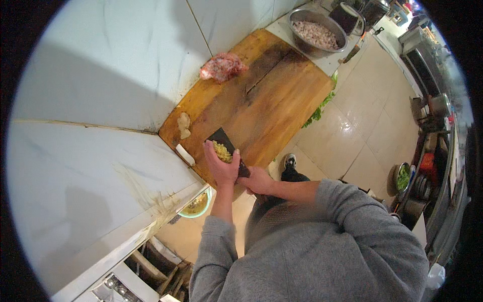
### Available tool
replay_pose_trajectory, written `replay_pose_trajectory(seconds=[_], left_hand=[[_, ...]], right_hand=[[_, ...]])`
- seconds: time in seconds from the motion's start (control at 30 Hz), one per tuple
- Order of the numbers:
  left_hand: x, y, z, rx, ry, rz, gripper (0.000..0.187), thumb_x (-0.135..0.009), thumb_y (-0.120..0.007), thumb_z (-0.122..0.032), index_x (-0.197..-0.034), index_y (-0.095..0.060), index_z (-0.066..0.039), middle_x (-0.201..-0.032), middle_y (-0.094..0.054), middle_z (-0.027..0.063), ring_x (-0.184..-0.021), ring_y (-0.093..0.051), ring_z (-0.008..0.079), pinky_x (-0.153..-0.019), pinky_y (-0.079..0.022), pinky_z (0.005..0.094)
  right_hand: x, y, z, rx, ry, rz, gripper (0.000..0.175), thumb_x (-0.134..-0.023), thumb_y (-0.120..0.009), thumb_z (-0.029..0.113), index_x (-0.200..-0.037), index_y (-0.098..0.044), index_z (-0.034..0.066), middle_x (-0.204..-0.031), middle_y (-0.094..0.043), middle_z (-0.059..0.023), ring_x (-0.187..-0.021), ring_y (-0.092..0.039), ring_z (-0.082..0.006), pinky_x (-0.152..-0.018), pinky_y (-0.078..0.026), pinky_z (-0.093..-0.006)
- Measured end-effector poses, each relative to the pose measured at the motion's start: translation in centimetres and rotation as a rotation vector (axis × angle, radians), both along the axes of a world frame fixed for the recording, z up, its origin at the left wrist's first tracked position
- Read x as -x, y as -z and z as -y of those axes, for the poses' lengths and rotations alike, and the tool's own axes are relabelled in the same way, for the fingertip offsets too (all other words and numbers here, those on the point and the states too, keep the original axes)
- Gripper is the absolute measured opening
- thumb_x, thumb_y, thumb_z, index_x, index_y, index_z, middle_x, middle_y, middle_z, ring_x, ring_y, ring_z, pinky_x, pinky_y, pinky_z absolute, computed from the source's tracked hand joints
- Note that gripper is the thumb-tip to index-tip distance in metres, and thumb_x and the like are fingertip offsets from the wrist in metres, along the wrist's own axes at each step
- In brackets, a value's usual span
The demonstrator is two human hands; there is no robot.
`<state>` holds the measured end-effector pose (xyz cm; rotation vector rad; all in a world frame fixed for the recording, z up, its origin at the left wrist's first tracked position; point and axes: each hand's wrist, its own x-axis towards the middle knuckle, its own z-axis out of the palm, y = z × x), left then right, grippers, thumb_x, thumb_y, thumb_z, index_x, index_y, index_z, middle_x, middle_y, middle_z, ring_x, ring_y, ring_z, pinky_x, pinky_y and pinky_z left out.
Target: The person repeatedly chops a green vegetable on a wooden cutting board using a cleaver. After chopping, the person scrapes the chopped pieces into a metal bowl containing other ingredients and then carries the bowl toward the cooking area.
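My right hand grips the handle of a dark-bladed cleaver over the near end of a wooden cutting board. A heap of finely chopped yellow pieces, which look like ginger, rests on the blade. Curled around that heap, my left hand holds it in against the cleaver with thumb and fingers apart. A knobbly piece of ginger root lies on the board's left side. Close to it, a white strip sits at the board's edge. Raw meat lies at the far left edge.
Beyond the board stands a metal bowl of chopped pinkish food. Leafy greens show below the board's right edge. A pale-green-rimmed basin is low on the left. Tiled wall borders the board; shelves with pots line the right.
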<state>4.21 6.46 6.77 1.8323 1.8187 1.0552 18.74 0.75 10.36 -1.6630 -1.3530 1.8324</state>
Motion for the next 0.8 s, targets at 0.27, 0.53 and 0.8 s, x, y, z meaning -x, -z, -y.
replay_pose_trajectory(seconds=[0.27, 0.53, 0.8], left_hand=[[-10.9, -5.3, -1.7, -0.022, 0.143, 0.115, 0.09, -0.081, -0.076, -0.04, -0.149, -0.035, 0.003, -0.157, -0.032, 0.0291, -0.146, -0.03, 0.0456, -0.12, -0.026, 0.0515], [-27.3, -8.0, -8.0, -0.168, 0.294, 0.154, 0.087, -0.078, -0.076, -0.042, -0.143, -0.042, 0.005, -0.152, -0.037, 0.0301, -0.144, -0.032, 0.0467, -0.119, -0.029, 0.0523], [-44.0, -12.0, -14.0, -0.143, 0.42, 0.106, 0.086, -0.08, -0.074, -0.041, -0.144, -0.04, 0.006, -0.151, -0.037, 0.0312, -0.144, -0.032, 0.0464, -0.119, -0.028, 0.0512]], right_hand=[[-10.0, -3.1, 0.1, -0.048, 0.164, -0.086, 0.03, -0.092, -0.07, 0.032, -0.09, -0.064, 0.0026, -0.066, -0.064, -0.008, -0.055, -0.063, -0.0174, -0.053, -0.051, -0.0339], [-23.9, -5.1, -3.1, -0.001, 0.443, -0.179, 0.023, -0.094, -0.069, 0.024, -0.092, -0.063, 0.0024, -0.06, -0.06, -0.0052, -0.051, -0.06, -0.017, -0.048, -0.047, -0.0336], [-39.9, -9.4, -8.3, -0.068, 0.565, -0.182, 0.019, -0.093, -0.068, 0.017, -0.093, -0.058, 0.0015, -0.063, -0.059, -0.0067, -0.048, -0.058, -0.0185, -0.045, -0.048, -0.0357]])
